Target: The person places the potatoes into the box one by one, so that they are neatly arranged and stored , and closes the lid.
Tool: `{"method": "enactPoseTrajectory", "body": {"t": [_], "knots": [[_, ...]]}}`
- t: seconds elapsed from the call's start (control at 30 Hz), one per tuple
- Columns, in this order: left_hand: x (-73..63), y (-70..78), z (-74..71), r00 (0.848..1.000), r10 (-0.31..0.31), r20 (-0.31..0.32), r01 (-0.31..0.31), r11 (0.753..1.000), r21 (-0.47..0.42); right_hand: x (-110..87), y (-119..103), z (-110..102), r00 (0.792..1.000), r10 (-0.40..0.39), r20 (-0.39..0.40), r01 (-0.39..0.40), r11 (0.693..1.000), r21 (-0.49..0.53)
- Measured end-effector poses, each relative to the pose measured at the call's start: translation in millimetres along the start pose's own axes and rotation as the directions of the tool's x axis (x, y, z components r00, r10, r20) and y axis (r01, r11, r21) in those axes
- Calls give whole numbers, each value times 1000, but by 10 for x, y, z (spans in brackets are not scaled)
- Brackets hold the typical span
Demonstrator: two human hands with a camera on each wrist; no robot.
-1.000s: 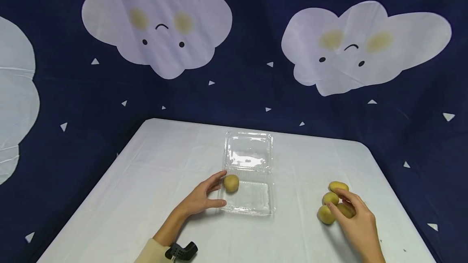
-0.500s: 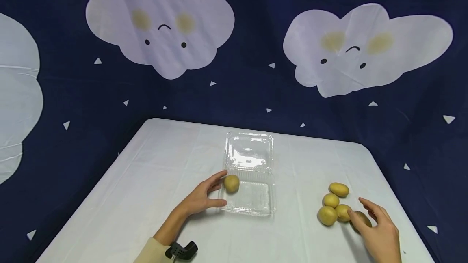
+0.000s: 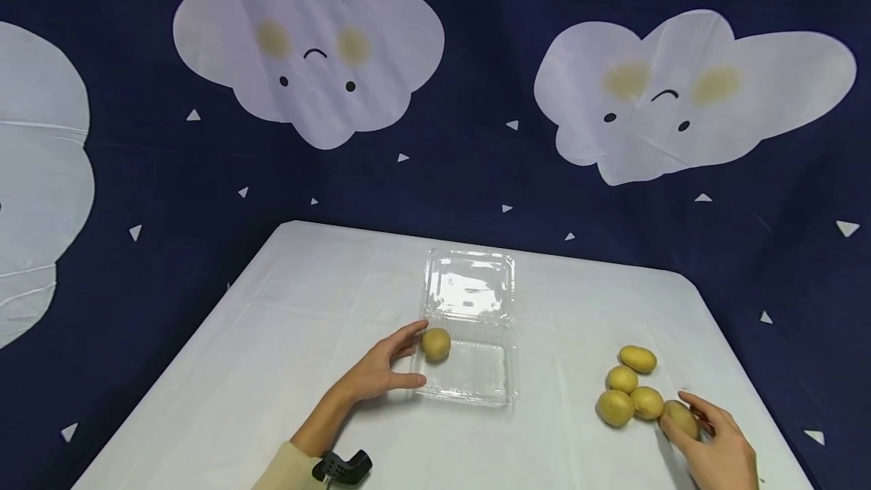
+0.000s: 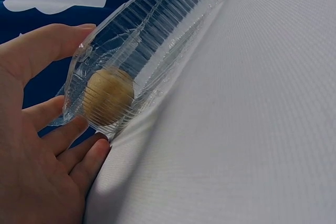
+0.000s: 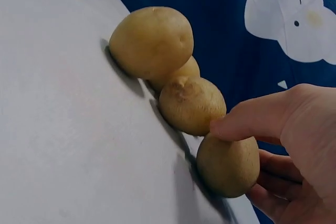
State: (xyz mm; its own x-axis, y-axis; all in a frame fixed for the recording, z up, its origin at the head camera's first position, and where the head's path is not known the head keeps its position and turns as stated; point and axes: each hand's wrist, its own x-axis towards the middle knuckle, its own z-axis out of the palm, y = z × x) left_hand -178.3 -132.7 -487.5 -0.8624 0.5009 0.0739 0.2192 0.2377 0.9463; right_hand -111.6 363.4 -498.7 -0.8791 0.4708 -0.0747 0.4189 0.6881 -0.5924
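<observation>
My left hand (image 3: pixel 381 369) holds the left edge of a clear plastic clamshell container (image 3: pixel 500 376), its thumb and fingers spread along the rim. One potato (image 3: pixel 436 344) lies inside the base at the left; in the left wrist view it shows through the ribbed wall. At the right, my right hand (image 3: pixel 724 445) pinches a brownish potato (image 5: pixel 227 167) between thumb and fingers, low over the table. That potato appears to touch or nearly touch its neighbouring potato (image 5: pixel 191 104). A larger potato (image 5: pixel 152 43) sits beyond, with another partly hidden behind it.
The container's lid (image 3: pixel 469 286) lies folded back behind its base. An oblong potato (image 3: pixel 637 359) is farthest back in the right-hand group. White cloth covers the table (image 3: pixel 327 271). A dark blue curtain with clouds (image 3: pixel 476 172) hangs behind it.
My right hand has moved right, away from over the potato group, and its fingers have come around the rightmost potato. The left hand stays on the container. The head view has shifted slightly.
</observation>
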Motion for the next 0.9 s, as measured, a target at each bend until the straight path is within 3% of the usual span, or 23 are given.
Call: {"method": "enactPoseTrajectory", "body": {"t": [0.47, 0.9], "knots": [[-19, 7, 0, 1000, 0, -11, 0, 1000, 2, 87, 104, 37, 991, 95, 98, -96, 995, 1], [-11, -13, 17, 1000, 18, -14, -18, 1000, -19, 112, 140, 3, 990, 72, 124, -70, 997, -19]]}}
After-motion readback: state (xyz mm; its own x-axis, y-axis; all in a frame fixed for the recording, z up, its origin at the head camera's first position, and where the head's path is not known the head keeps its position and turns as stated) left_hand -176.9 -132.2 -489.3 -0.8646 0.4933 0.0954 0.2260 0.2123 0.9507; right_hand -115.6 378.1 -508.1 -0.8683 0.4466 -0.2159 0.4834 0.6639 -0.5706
